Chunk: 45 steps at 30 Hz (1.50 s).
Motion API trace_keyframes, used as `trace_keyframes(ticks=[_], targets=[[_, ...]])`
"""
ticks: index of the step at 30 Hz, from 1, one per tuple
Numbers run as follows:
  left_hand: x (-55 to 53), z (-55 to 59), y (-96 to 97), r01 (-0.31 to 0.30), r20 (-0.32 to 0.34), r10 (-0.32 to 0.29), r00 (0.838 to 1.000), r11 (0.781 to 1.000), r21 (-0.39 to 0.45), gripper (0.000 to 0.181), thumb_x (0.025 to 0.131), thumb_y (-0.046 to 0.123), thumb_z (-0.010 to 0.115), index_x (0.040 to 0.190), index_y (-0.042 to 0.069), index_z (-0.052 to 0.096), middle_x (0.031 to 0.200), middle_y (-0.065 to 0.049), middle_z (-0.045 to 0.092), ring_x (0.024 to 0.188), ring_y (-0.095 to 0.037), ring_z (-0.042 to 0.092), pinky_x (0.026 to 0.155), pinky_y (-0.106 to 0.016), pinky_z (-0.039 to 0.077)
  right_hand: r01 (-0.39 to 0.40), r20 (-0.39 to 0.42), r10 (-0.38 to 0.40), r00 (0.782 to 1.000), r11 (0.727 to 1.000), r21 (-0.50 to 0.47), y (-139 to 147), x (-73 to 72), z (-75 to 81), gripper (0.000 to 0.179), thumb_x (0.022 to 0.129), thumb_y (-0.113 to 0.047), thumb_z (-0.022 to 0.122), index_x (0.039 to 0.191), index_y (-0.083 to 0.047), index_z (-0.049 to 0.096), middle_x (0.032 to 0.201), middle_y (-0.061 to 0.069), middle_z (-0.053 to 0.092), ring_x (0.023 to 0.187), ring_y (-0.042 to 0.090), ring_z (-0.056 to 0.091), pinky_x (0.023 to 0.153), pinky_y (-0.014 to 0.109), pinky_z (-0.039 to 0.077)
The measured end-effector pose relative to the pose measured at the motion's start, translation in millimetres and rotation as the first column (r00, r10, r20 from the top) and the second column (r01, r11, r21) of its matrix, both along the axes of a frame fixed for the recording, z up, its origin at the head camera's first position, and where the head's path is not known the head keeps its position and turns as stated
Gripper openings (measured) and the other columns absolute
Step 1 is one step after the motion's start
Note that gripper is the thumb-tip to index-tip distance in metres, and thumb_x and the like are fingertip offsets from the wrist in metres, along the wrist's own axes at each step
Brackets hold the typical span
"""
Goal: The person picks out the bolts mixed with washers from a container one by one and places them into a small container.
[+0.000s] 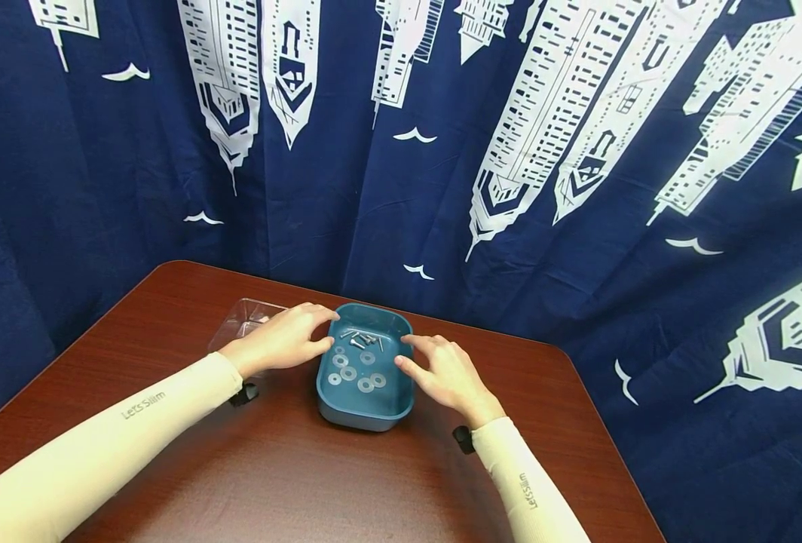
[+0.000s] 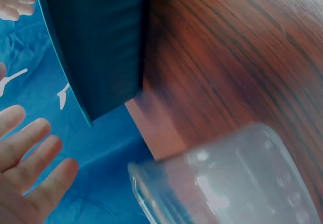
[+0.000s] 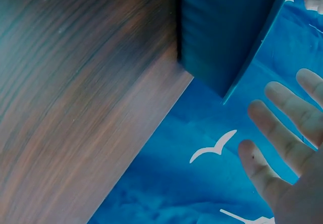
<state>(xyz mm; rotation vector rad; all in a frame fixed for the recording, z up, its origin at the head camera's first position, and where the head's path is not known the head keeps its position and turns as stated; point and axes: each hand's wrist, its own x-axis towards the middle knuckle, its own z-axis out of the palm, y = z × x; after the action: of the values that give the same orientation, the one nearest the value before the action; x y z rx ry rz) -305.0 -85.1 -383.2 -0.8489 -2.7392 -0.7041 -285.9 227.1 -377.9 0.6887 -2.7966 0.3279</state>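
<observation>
A blue rectangular bin (image 1: 367, 418) stands on the table between the two hands. Inside it, several metal screws (image 1: 363, 339) lie in a loose pile toward the far end, and several pale flat washers (image 1: 349, 373) are spread nearer. My left hand (image 1: 289, 339) is at the bin's left rim, fingers spread and relaxed. At the right rim is my right hand (image 1: 445, 373), thumb and fingers apart. Both wrist views show the fingers beyond the bin's wall (image 2: 96, 42) with a gap; neither hand holds anything. Contact with the rim cannot be made out.
A clear plastic container (image 1: 231, 323) stands left of the bin, partly behind the left hand and forearm. The brown wooden table (image 1: 292, 467) ends just behind the bin, where a dark blue curtain (image 1: 347, 188) with white building prints hangs.
</observation>
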Motion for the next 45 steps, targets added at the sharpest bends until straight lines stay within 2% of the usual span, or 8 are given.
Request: trace_keyframes(ticks=[9,17,23,28,32,36,45], targets=[[-12.5,-10.6,10.7,0.025,0.064,-0.028,0.998,0.999,0.047,0.05,0.093,0.024,0.066,0.138,0.003,0.057,0.14,-0.016,0.058,0.133,-0.032,0.052,0.113,-0.051,0.04,-0.008,0.012,0.009,1.0,0.999,-0.033,1,-0.3,0.3,0.053,0.095,-0.061,0.053,0.134,-0.026,0.065,0.128,-0.003,0.068,0.116,0.021,0.062,0.1,0.044,0.049],[-13.4,-15.3,14.9,0.039,0.082,-0.042,0.996,0.998,0.041,0.051,0.093,0.016,0.065,0.14,0.0,0.053,0.145,-0.02,0.052,0.137,-0.037,0.046,0.115,-0.052,0.037,-0.027,0.002,0.027,1.0,0.998,-0.06,1,0.0,2.8,0.053,0.095,-0.061,0.054,0.133,-0.026,0.065,0.13,-0.005,0.066,0.121,0.019,0.06,0.103,0.044,0.047],[-14.0,-17.3,18.8,0.008,0.106,-0.014,0.994,0.998,0.059,0.053,0.093,0.014,0.066,0.142,0.0,0.051,0.146,-0.02,0.05,0.138,-0.037,0.046,0.115,-0.051,0.037,-0.037,0.002,0.037,0.999,0.996,-0.079,2,1.2,5.7,0.051,0.095,-0.06,0.056,0.133,-0.027,0.065,0.131,-0.005,0.066,0.122,0.019,0.059,0.104,0.044,0.046],[-13.5,-22.6,21.8,0.012,0.129,-0.02,0.991,0.998,0.065,0.056,0.093,0.012,0.066,0.144,-0.002,0.048,0.148,-0.022,0.048,0.139,-0.039,0.043,0.115,-0.052,0.036,-0.047,-0.008,0.047,0.999,0.994,-0.098,2,1.4,7.9,0.05,0.095,-0.057,0.057,0.132,-0.025,0.065,0.131,-0.005,0.065,0.122,0.018,0.058,0.104,0.043,0.046],[-11.5,-25.6,21.9,0.018,0.113,-0.024,0.993,0.998,0.054,0.057,0.092,0.013,0.066,0.144,-0.002,0.048,0.149,-0.022,0.046,0.139,-0.04,0.042,0.115,-0.053,0.035,-0.059,-0.016,0.058,0.998,0.99,-0.129,1,1.3,10.9,0.05,0.096,-0.058,0.057,0.132,-0.024,0.066,0.131,-0.006,0.066,0.124,0.017,0.058,0.105,0.043,0.046],[-10.3,-28.4,20.5,0.017,0.099,-0.021,0.995,0.999,0.043,0.057,0.092,0.015,0.067,0.143,-0.003,0.048,0.15,-0.023,0.045,0.139,-0.04,0.042,0.116,-0.052,0.035,-0.066,0.014,0.069,0.997,0.981,-0.185,-3,0.5,16.4,0.05,0.096,-0.058,0.055,0.132,-0.026,0.065,0.132,-0.007,0.065,0.126,0.017,0.057,0.105,0.045,0.046],[-6.9,-28.8,22.1,0.014,0.034,-0.014,0.999,1.0,0.002,0.056,0.093,0.019,0.068,0.141,-0.004,0.05,0.149,-0.024,0.046,0.143,-0.041,0.037,0.118,-0.053,0.032,-0.125,0.063,0.155,0.986,0.932,-0.34,-14,-10.8,31.2,0.044,0.097,-0.047,0.06,0.132,-0.021,0.066,0.131,-0.003,0.067,0.125,0.017,0.059,0.11,0.043,0.044]])
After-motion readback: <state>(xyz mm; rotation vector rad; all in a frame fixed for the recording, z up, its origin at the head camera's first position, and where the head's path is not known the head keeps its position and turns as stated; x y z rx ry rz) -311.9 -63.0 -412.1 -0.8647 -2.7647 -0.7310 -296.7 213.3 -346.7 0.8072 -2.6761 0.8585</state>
